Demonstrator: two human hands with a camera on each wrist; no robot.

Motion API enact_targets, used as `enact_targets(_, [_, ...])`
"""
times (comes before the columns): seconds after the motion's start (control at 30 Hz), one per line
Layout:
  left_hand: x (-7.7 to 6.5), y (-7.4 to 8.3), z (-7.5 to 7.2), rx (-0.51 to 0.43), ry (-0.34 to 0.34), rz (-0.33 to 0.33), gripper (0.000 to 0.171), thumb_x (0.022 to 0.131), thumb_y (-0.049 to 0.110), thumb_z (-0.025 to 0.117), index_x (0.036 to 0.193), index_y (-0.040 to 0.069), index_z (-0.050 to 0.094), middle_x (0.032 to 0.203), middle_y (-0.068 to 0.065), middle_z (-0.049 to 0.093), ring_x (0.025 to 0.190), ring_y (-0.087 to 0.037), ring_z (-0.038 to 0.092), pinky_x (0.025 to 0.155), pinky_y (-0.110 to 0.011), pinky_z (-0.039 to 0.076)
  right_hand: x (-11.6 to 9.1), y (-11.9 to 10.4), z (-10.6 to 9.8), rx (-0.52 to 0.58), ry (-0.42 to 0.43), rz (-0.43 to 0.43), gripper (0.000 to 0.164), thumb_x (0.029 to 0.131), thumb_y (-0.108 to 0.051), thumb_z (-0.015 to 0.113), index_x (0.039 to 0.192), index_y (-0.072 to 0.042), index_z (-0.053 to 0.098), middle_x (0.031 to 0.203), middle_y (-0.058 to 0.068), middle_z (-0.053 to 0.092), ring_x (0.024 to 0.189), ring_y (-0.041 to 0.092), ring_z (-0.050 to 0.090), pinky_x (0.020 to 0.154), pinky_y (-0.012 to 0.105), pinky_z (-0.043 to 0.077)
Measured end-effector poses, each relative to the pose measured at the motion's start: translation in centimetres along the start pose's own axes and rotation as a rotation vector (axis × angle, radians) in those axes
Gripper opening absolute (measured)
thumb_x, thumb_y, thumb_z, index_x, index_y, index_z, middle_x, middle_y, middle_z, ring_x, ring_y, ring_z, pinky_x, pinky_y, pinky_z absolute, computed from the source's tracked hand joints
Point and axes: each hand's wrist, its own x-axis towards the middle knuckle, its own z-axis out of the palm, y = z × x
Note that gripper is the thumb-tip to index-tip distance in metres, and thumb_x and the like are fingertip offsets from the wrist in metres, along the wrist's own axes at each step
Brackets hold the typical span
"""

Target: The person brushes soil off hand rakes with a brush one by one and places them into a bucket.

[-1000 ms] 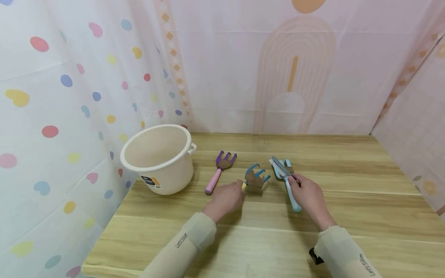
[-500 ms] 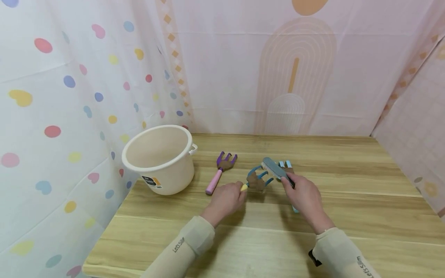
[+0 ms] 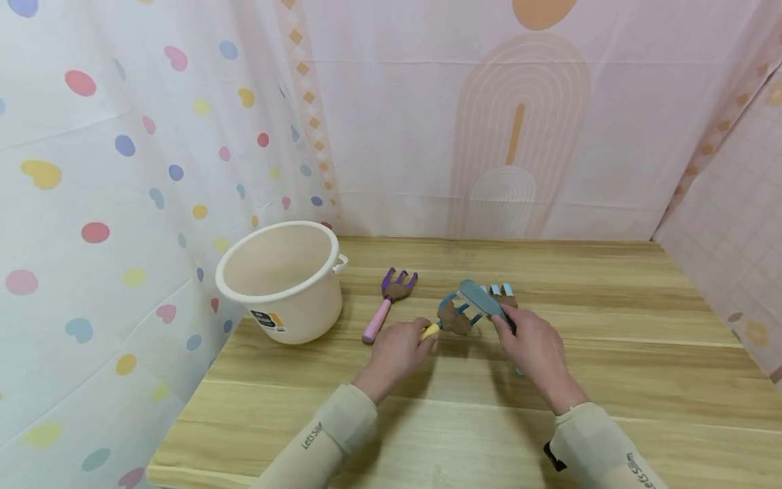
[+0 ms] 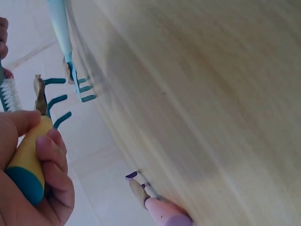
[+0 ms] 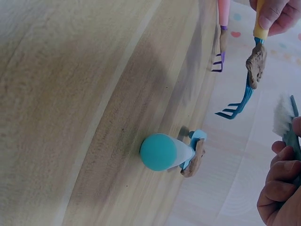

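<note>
My left hand (image 3: 397, 350) grips the yellow handle of a small hand rake (image 4: 34, 148) with blue tines. A brown, mud-like clump (image 3: 454, 318) sticks to its head. In my right hand (image 3: 534, 346) is a grey-blue brush (image 3: 479, 297), its back facing up in the head view. White bristles (image 5: 282, 117) point toward the rake, with a small gap in the right wrist view. A light blue hand rake (image 5: 159, 151) lies on the table below my right hand, partly hidden in the head view; it too bears a brown clump (image 5: 194, 162).
Left of my left hand lies a pink-handled rake (image 3: 377, 319) with purple tines and brown dirt on it. A cream bucket (image 3: 308, 309) stands at the table's left side. Patterned curtains (image 3: 391, 122) hang behind the wooden table (image 3: 611, 305) and at both sides.
My right hand has lifted the brush from over the light blue rake and turned it left, toward the yellow-handled rake. The left hand has shifted slightly right with that rake.
</note>
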Motion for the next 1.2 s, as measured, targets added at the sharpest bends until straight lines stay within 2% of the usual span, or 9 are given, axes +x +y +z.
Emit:
enact_targets(0.13, [-0.2, 0.1, 0.2, 0.011, 0.05, -0.036, 0.031, 0.098, 0.035, 0.062, 0.116, 0.011, 0.07, 0.072, 0.001, 0.062, 0.056, -0.012, 0.051, 0.05, -0.03, 0.042, 0.1, -0.1, 0.2, -0.069, 0.029, -0.043, 0.033, 0.099, -0.029, 0.061, 0.123, -0.008, 0.068, 0.073, 0.006, 0.055, 0.052, 0.016, 0.045, 0.045, 0.031, 0.034])
enact_targets(0.23, [-0.3, 0.2, 0.2, 0.015, 0.086, -0.037, 0.028, 0.097, 0.033, 0.063, 0.114, 0.011, 0.071, 0.071, 0.0, 0.063, 0.055, -0.014, 0.053, 0.049, -0.031, 0.043, 0.3, -0.3, 0.2, -0.115, 0.03, -0.054, 0.023, 0.1, -0.032, 0.058, 0.105, -0.013, 0.071, 0.069, 0.004, 0.051, 0.053, 0.017, 0.044, 0.045, 0.031, 0.034])
enact_targets(0.3, [-0.3, 0.3, 0.3, 0.011, 0.1, -0.041, 0.025, 0.097, 0.031, 0.064, 0.111, 0.012, 0.072, 0.072, 0.0, 0.064, 0.057, -0.015, 0.056, 0.05, -0.032, 0.044, 0.4, -0.4, 0.2, -0.14, 0.022, -0.059, 0.025, 0.101, -0.033, 0.057, 0.092, -0.013, 0.067, 0.067, 0.003, 0.05, 0.054, 0.017, 0.044, 0.045, 0.031, 0.035])
enact_targets(0.37, [-0.3, 0.4, 0.2, 0.002, 0.103, -0.046, 0.022, 0.096, 0.03, 0.065, 0.105, 0.012, 0.073, 0.071, 0.001, 0.064, 0.058, -0.016, 0.058, 0.051, -0.034, 0.045, 0.6, -0.6, 0.3, -0.165, 0.013, -0.063, 0.027, 0.101, -0.034, 0.056, 0.086, -0.014, 0.064, 0.069, 0.003, 0.053, 0.056, 0.018, 0.047, 0.046, 0.033, 0.037])
enact_targets(0.53, [-0.3, 0.6, 0.3, -0.035, 0.076, -0.068, 0.016, 0.095, 0.027, 0.066, 0.095, 0.013, 0.072, 0.069, 0.004, 0.061, 0.057, -0.013, 0.053, 0.05, -0.032, 0.043, 0.7, -1.2, 0.7, -0.225, 0.01, -0.14, 0.028, 0.098, -0.034, 0.061, 0.093, -0.007, 0.069, 0.088, 0.009, 0.066, 0.065, 0.022, 0.058, 0.052, 0.04, 0.047])
enact_targets(0.7, [-0.3, 0.6, 0.3, -0.062, 0.062, -0.057, 0.015, 0.094, 0.026, 0.066, 0.093, 0.012, 0.073, 0.067, 0.006, 0.058, 0.054, -0.011, 0.049, 0.048, -0.029, 0.039, 0.7, -1.6, 1.2, -0.278, -0.022, -0.198, 0.029, 0.097, -0.032, 0.064, 0.091, -0.004, 0.068, 0.079, 0.007, 0.061, 0.058, 0.019, 0.054, 0.049, 0.036, 0.045])
enact_targets(0.97, [-0.6, 0.8, 0.2, -0.029, 0.012, -0.042, 0.022, 0.096, 0.028, 0.065, 0.077, 0.016, 0.064, 0.06, 0.008, 0.049, 0.051, -0.009, 0.045, 0.045, -0.028, 0.036, 1.2, -0.8, 1.7, -0.293, -0.075, -0.146, 0.031, 0.098, -0.031, 0.064, 0.076, -0.01, 0.06, 0.072, 0.003, 0.057, 0.054, 0.016, 0.048, 0.047, 0.031, 0.039])
enact_targets(1.2, [-1.0, 0.9, 0.3, -0.027, 0.018, -0.023, 0.025, 0.095, 0.028, 0.065, 0.073, 0.018, 0.06, 0.057, 0.008, 0.047, 0.049, -0.009, 0.043, 0.044, -0.027, 0.034, 1.5, -0.1, 1.8, -0.313, -0.045, -0.112, 0.034, 0.098, -0.031, 0.062, 0.072, -0.01, 0.054, 0.063, 0.003, 0.052, 0.051, 0.019, 0.049, 0.044, 0.035, 0.04])
